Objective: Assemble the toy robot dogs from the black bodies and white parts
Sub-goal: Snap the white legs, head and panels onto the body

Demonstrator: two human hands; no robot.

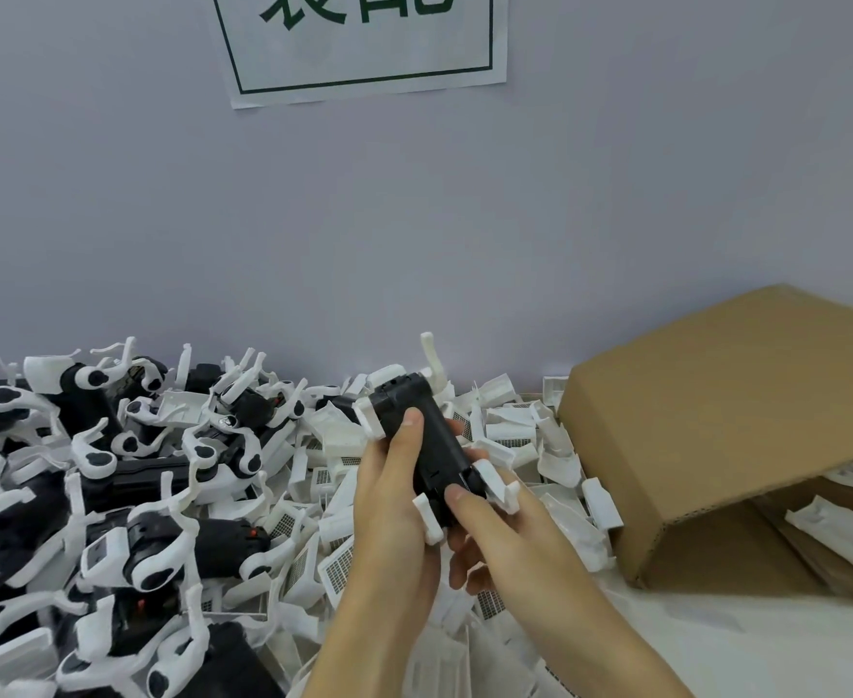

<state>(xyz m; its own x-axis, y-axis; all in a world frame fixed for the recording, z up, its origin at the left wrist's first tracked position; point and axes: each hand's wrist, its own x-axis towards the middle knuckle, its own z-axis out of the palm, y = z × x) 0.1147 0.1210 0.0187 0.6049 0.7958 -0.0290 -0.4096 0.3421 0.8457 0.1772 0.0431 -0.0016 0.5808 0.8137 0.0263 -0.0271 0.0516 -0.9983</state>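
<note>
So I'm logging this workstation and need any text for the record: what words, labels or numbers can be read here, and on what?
Paper sign on the wall: large dark green characters inside a green border, cut off by the top of the picture; the visible lower parts cannot be read with certainty.
Cardboard box: no print visible.
Black body held in both hands, and the white parts: no readable markings.

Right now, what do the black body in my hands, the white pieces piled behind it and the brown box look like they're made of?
Black body: looks like moulded plastic, matte, with crisp edges and no shine.
White pieces: likely plastic too, satin, with thin moulded ribs and grilles.
Brown box: corrugated cardboard, dull, with fluting visible along its cut edge.
</note>
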